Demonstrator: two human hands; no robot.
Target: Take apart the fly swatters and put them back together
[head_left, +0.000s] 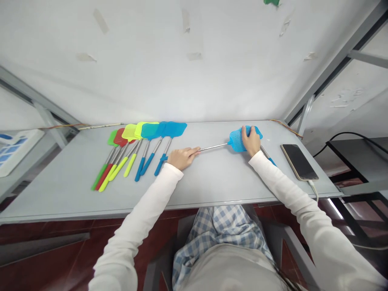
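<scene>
A blue fly swatter (238, 140) with a thin metal rod is stretched sideways between my hands, low over the table. My left hand (182, 157) is closed around its handle end; a bit of blue handle shows behind the hand. The mesh head is gripped between the thumb and fingers of my right hand (251, 140). Beneath that hand and forearm lies another blue swatter (272, 161), partly hidden. To the left, several fly swatters lie side by side with heads toward the wall: green (112, 138), red (120, 138), yellow (129, 131) and blue (174, 129).
The grey table (209, 182) runs along a white wall. At its right lies a phone (299, 161) with a white cable (313, 188). Metal frame posts (327, 66) slope up at both sides. A white and blue object (18, 147) is at the far left.
</scene>
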